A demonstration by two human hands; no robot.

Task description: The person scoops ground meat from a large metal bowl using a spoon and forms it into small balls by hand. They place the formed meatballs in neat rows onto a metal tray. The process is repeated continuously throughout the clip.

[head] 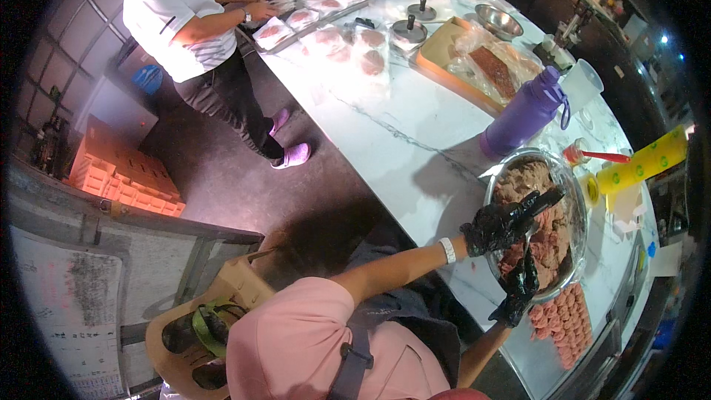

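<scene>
A large metal bowl (489,194) of raw ground meat (547,250) stands before me, with clear plastic wrap around its rim. My left hand (497,228), in a black glove, reaches over the meat with its fingers stretched forward. Whether it grips anything is unclear. Also black-gloved, my right hand (521,289) is at the bowl's near side, its fingers around a small shiny metal utensil (530,232), perhaps a spoon. Portioned meat balls (564,322) lie in close rows right of the bowl, near my right wrist.
A purple bottle (522,114) stands left of the bowl. Beyond are a red-handled utensil (608,156) and a yellow roll (641,161). Farther left are a cardboard tray (444,80), burger presses (410,33) and flattened patties (372,61). A co-worker (189,28) handles a patty tray (272,47).
</scene>
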